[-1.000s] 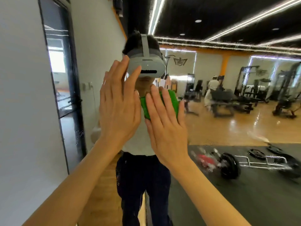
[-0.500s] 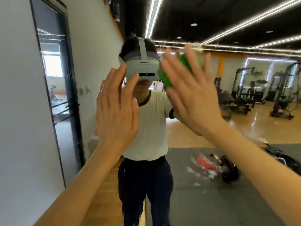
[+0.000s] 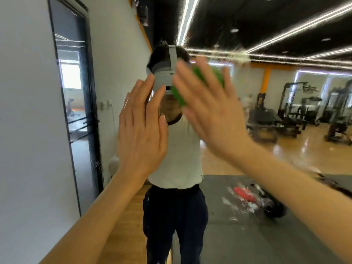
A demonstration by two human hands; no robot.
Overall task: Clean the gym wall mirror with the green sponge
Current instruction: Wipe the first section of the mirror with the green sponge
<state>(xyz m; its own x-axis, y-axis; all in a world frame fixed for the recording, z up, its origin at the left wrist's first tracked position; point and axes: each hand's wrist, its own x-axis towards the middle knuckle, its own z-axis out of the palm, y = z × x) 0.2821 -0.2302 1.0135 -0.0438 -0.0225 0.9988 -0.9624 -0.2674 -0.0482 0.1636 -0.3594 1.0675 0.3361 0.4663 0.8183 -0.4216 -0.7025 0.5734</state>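
Sponge flat on the glass, wiping at head height

The green sponge [image 3: 204, 80] lies pressed against the wall mirror [image 3: 285, 187], high up beside the reflected headset [image 3: 163, 77] — the right hand [image 3: 213, 115] covers it with fingers straight and spread, palm pushing it to the glass, only its green edges showing above and below the fingers. The left hand [image 3: 142, 128] is just beside, fingers straight and close together, held flat toward the mirror; whether it touches the glass I cannot tell. To do this step well, I judge, keep even pressure through the whole palm and overlap the strokes — wet smears [image 3: 242, 204] show lower right, by the reflected red weight [image 3: 244, 194], and want a pass.
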